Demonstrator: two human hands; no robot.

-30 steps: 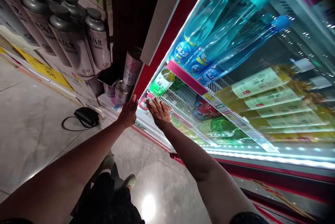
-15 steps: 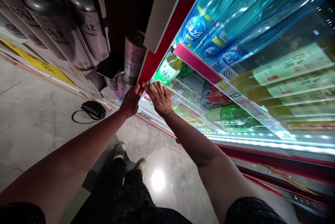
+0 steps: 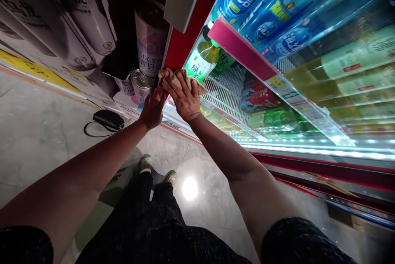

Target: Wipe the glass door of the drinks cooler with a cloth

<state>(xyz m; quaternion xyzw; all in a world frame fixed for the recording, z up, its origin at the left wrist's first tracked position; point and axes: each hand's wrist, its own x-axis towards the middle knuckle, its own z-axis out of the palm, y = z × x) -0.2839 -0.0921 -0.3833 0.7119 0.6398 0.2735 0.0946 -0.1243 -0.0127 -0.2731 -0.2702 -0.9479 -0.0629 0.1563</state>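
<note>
My right hand (image 3: 186, 98) presses a tan cloth (image 3: 177, 78) against the fridge's red frame (image 3: 179, 48) and the edge of its glass, fingers laid over the cloth. Close beside it, my left hand (image 3: 152, 107) rests at the outer side of the frame with its fingers extended. Whether it also touches the cloth's edge I cannot tell. Behind the glass, just past the cloth, stands a green tea bottle (image 3: 200, 64). Left of the frame, near my left fingers, are a tall pink can (image 3: 149, 42) and a smaller can (image 3: 142, 81).
Blue bottles (image 3: 262, 21) and pale yellow bottles (image 3: 354, 75) fill the lit fridge shelves on the right. Large grey-capped bottles (image 3: 83, 13) stand at the left. A black pouch (image 3: 108, 120) with a strap lies on the tiled floor (image 3: 46, 149).
My right hand and the cloth have moved up along the red frame. My left hand has shifted slightly up with them. The view has moved closer to the fridge and shelf.
</note>
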